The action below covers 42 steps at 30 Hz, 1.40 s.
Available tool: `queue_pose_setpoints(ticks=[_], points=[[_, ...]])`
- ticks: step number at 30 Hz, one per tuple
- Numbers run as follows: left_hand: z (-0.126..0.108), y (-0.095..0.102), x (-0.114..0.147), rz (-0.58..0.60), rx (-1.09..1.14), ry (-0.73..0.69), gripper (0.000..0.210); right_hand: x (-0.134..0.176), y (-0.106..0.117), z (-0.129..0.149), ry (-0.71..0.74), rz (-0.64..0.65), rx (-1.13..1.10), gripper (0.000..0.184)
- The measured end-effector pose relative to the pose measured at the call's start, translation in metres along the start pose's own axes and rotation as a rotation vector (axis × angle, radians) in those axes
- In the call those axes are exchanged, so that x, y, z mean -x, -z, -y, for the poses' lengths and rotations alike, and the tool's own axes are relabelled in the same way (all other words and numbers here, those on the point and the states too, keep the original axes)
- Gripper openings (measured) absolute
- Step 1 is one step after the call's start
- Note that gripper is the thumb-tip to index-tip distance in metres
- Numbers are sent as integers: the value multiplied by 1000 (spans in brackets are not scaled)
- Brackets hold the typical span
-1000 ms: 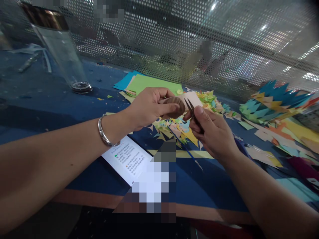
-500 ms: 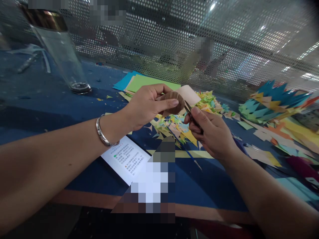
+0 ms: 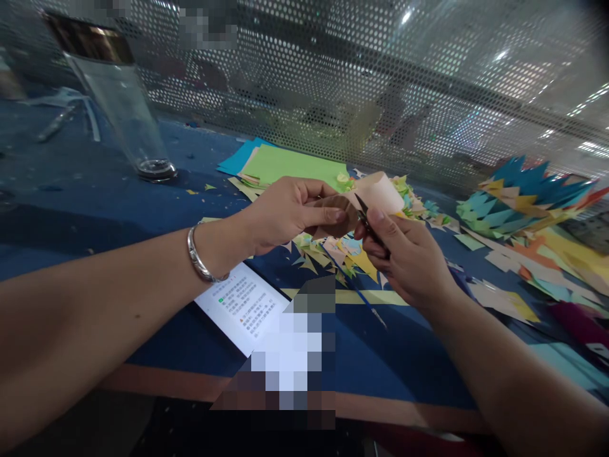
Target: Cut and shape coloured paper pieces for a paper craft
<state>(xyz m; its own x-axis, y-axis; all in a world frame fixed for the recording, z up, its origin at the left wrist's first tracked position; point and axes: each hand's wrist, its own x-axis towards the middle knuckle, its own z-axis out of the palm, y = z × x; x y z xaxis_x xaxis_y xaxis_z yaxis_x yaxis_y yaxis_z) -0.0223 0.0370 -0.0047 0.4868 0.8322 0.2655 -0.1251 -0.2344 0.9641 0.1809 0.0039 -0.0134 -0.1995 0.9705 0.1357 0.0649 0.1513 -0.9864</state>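
Observation:
My left hand (image 3: 297,212), a silver bangle on its wrist, pinches a curled piece of paper (image 3: 379,193). The paper's near part is shaded brown under my thumb, and its pale part curls out beyond the fingers. My right hand (image 3: 404,251) is closed round small dark scissors (image 3: 362,208), whose blades point up and left against the paper. The handles are mostly hidden in my fingers. Below both hands lie many cut paper scraps (image 3: 311,257) in yellow, green and pink, along with a thin blue-handled paintbrush (image 3: 364,295).
A lit tablet or phone (image 3: 233,311) lies under my left forearm. Green paper sheets (image 3: 295,166) are stacked behind my hands, and a glass bottle (image 3: 124,108) stands left. At right sits a spiky layered paper piece (image 3: 518,190). A perforated metal screen (image 3: 304,89) runs behind the table.
Both hands and the paper have shifted slightly down in view. The pale paper curl has moved right and now shows more beyond the scissor blades.

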Motion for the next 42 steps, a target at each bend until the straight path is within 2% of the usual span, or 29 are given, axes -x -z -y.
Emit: queue_pose_setpoints(ticks=[13,23,37,42], points=[[-2,-1,1,33,33,-21,15,1,-3,-1,21,-5,-57,40],[-6,-3,-1,-48,19,19,6,1,-6,-1,-12,-18,-138,38],[-6,5,0,95,-21,31,17,0,-6,-1,-11,-17,-148,41],[-7,6,1,113,-17,46,17,-1,-6,-1,-16,-20,-152,41]])
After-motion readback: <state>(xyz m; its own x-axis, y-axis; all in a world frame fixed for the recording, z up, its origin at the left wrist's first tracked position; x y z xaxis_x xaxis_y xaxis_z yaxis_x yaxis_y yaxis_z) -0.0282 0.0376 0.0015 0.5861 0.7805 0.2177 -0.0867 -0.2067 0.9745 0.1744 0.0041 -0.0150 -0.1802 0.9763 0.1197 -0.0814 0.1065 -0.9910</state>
